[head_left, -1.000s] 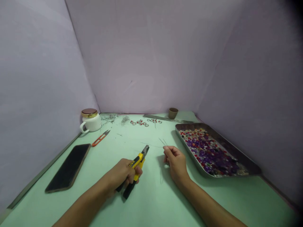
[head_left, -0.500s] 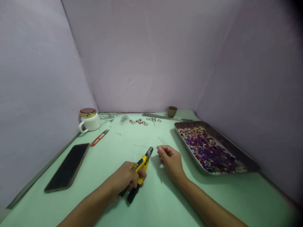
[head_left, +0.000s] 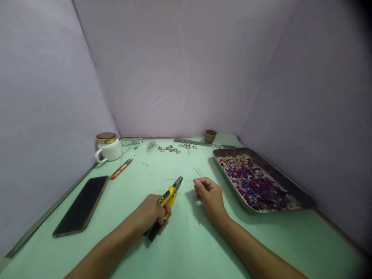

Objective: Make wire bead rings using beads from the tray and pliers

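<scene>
My left hand (head_left: 154,213) is wrapped round the handles of yellow-and-black pliers (head_left: 170,194), whose metal jaws point up and to the right. Thumb and fingertips pinched, my right hand (head_left: 209,194) holds thin wire (head_left: 187,180) that runs out leftward past the plier tips. Whether the jaws touch the wire I cannot tell. Other fine wire ends stick up behind the right fingers and hang below them. Something small and shiny shows under those fingers, too small to name.
At right stands a metal tray (head_left: 302,193) of mixed beads. Red-and-silver beaded rings (head_left: 170,148), wire scraps (head_left: 132,144), long rods (head_left: 200,143) and a brown cup (head_left: 210,136) lie toward the back. Left are a lidded white mug (head_left: 112,150), orange thread snips (head_left: 121,169) and a phone (head_left: 83,205).
The pliers in my left hand have moved left, away from my right fingertips, and look more closed at the handles. My right hand stays almost in place, still pinching the wire.
</scene>
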The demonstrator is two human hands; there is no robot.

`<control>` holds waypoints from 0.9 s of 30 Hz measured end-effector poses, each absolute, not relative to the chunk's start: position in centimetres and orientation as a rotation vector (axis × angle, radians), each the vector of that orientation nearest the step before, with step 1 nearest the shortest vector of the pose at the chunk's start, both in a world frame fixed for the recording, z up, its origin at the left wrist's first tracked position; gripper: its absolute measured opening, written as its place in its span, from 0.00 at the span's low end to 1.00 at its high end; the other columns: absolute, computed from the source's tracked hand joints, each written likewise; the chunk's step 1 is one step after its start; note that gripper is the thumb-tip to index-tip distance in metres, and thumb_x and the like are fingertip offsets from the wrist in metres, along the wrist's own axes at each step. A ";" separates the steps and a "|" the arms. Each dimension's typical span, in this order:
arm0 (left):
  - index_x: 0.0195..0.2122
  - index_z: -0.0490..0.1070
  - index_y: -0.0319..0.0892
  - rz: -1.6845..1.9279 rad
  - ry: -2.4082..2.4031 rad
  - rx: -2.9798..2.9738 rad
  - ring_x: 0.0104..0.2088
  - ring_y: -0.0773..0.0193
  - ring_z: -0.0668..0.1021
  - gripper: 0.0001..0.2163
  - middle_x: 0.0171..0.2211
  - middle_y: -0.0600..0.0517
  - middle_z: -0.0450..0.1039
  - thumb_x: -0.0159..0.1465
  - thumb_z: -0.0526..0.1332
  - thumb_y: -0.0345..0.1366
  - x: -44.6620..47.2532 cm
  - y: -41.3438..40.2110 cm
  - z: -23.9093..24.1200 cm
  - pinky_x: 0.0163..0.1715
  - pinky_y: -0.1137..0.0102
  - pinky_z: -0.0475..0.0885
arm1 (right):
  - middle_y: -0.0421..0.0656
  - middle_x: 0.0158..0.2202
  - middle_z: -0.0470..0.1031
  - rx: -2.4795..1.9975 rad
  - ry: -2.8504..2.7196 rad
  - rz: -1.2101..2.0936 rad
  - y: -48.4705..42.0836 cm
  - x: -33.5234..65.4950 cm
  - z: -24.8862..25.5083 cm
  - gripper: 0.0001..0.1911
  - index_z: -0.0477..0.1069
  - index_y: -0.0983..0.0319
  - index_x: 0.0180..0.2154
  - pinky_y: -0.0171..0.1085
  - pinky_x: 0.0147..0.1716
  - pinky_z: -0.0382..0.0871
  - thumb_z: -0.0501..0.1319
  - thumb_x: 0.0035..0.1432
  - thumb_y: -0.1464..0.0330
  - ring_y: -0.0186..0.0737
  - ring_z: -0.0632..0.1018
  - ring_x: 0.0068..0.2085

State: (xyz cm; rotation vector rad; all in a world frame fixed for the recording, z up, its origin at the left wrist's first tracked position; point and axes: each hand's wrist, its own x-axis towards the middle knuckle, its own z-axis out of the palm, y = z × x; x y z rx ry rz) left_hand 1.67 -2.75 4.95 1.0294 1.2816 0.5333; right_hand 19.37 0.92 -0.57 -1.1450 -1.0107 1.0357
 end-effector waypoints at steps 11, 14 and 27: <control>0.22 0.64 0.37 0.531 1.202 1.001 0.27 0.64 0.70 0.12 0.23 0.50 0.66 0.35 0.49 0.22 1.7 -3.2 5.6 0.26 0.69 0.66 | 0.37 0.19 0.67 -1.189 -1.044 0.974 0.7 19.3 -0.2 0.13 0.70 0.64 0.26 0.31 0.19 0.62 0.60 0.47 0.59 0.30 0.66 0.19; 0.22 0.64 0.37 0.524 1.228 0.961 0.24 0.65 0.69 0.12 0.20 0.51 0.65 0.34 0.49 0.23 1.9 -3.2 5.4 0.23 0.69 0.65 | 0.38 0.20 0.67 -1.191 -1.059 0.972 0.7 19.3 -0.2 0.13 0.70 0.64 0.26 0.31 0.19 0.62 0.60 0.47 0.59 0.31 0.66 0.20; 0.23 0.64 0.38 0.611 1.182 0.965 0.27 0.65 0.70 0.12 0.25 0.51 0.65 0.35 0.49 0.23 1.4 -2.7 5.0 0.25 0.70 0.66 | 0.35 0.17 0.65 -1.119 -0.967 1.064 1.1 19.6 -1.0 0.13 0.67 0.64 0.23 0.31 0.19 0.59 0.61 0.45 0.60 0.29 0.64 0.18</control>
